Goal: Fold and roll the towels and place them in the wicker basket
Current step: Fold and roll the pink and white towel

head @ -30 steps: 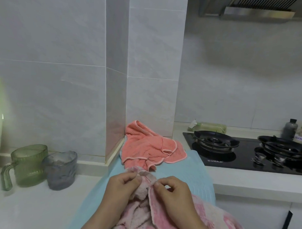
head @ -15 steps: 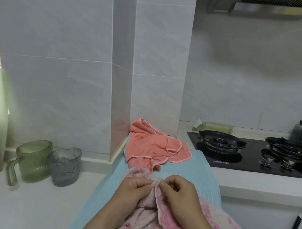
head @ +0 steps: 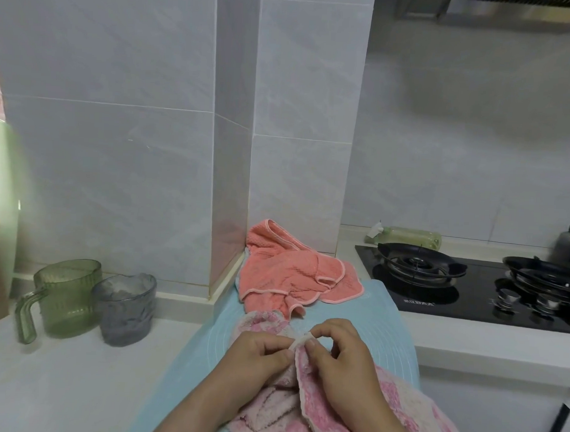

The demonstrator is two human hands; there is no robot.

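Pinching one hem of the fluffy pink-and-white checked towel (head: 319, 407) at lower centre, your left hand (head: 256, 353) and right hand (head: 340, 360) meet fingertip to fingertip. Light, limp, non-slip: grip corners. No basket in view.

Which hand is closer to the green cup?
Left. The left hand pinches the pink towel on the side toward the green cup; the right hand pinches it just beyond, farther from the cup.

The pink towel (head: 409, 414) is fluffy cloth; the coral towel (head: 291, 274) is waffle-textured. The hob (head: 468, 306) is glossy black glass, the mugs (head: 67, 302) ribbed translucent plastic.
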